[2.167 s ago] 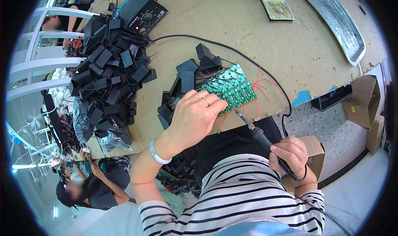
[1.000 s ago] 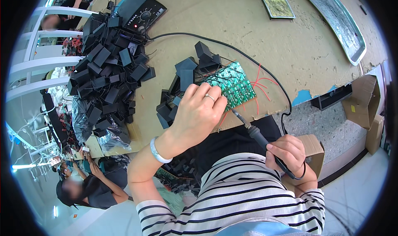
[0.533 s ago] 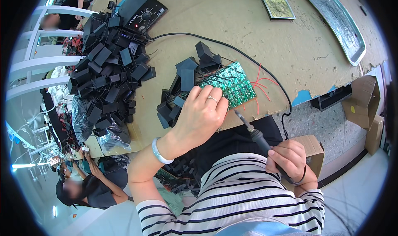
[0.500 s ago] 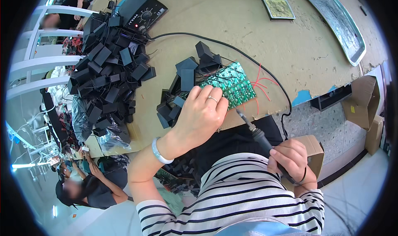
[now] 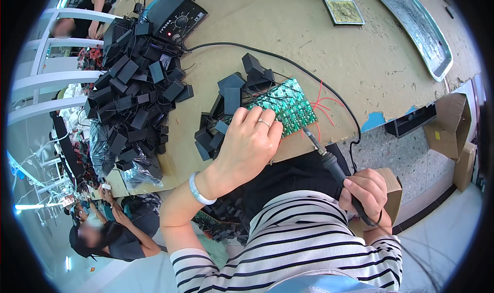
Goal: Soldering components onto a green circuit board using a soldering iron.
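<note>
A green circuit board [image 5: 294, 101] lies on the worktable near its front edge, with red wires [image 5: 321, 105] fanning from its right side. Over its near left corner is my left hand [image 5: 253, 138], fingers curled down and closed; the fingertips and whatever they pinch are hidden. My right hand [image 5: 364, 192] grips a soldering iron [image 5: 333, 165] by its black handle. The iron's tip is at the board's near right edge; whether it touches cannot be told. Several small black plastic boxes [image 5: 233, 100] with thin black leads lie against the board's left side.
A large heap of black boxes [image 5: 128, 95] covers the table's left, beside a soldering station [image 5: 180, 19]. Its black cable [image 5: 293, 64] arcs behind the board. Farther back are a sponge holder [image 5: 345, 12] and a metal tray [image 5: 411, 25]. A co-worker [image 5: 126, 231] sits at left.
The soldering iron in my right hand has moved forward and slightly right, bringing its tip up to the board's near edge. My left hand stays almost where it was.
</note>
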Available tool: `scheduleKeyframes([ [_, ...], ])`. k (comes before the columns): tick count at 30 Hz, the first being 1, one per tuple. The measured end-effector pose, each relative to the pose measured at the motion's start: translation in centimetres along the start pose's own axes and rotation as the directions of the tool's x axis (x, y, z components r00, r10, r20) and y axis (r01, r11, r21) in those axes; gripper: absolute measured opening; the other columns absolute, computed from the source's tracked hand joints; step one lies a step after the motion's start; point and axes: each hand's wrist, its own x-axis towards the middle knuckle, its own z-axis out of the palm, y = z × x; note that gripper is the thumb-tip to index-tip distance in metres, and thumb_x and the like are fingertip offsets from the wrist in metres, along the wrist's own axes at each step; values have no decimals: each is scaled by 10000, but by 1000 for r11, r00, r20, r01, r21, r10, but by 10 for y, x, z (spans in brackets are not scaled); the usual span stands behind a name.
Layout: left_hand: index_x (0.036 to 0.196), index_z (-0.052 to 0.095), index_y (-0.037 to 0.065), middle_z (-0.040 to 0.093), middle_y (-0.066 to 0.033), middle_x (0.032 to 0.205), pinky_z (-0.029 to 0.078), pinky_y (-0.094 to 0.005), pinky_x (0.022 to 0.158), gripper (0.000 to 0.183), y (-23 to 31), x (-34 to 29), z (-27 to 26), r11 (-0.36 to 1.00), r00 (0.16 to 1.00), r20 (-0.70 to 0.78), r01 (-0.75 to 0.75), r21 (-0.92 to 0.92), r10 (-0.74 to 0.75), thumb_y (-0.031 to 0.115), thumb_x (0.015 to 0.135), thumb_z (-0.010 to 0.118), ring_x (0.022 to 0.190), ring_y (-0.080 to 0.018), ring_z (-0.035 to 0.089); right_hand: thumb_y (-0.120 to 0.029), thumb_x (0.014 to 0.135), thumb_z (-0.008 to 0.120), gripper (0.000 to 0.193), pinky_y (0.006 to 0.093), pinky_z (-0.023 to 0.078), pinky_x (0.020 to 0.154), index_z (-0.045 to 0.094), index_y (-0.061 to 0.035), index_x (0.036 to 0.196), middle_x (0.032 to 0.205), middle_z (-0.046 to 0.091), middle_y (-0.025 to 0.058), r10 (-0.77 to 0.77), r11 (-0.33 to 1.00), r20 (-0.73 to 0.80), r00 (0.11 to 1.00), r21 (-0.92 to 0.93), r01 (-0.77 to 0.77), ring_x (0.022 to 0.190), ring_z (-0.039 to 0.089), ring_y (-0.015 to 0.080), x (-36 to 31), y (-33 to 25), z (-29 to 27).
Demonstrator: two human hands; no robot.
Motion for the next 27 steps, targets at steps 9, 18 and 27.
scheduleKeyframes([
  [9,1087,691,43,607,-71,1014,465,-384,823,271,7,-3,-9,996,995,-43,84,-28,-85,132,834,728,996,-265,585,36,762,709,256,347,522,543,645,-28,1001,797,664,82,73,996,6,997,-57,-72,621,628,250,-1,-8,-7],
  [18,997,650,-27,691,-205,917,536,-485,708,322,-113,-45,-17,593,611,-395,784,184,-686,293,1011,624,836,-377,690,8,792,707,254,354,524,553,636,-41,1032,803,663,77,56,997,17,998,-50,-55,625,629,244,4,-8,-7],
  [27,926,608,2,625,-244,965,547,-501,745,282,-110,-62,-4,595,640,-153,761,257,-753,270,938,696,895,-399,644,11,821,655,167,360,502,518,614,-1,982,739,623,108,31,999,3,1000,-30,-31,578,604,261,7,-9,-4],
])
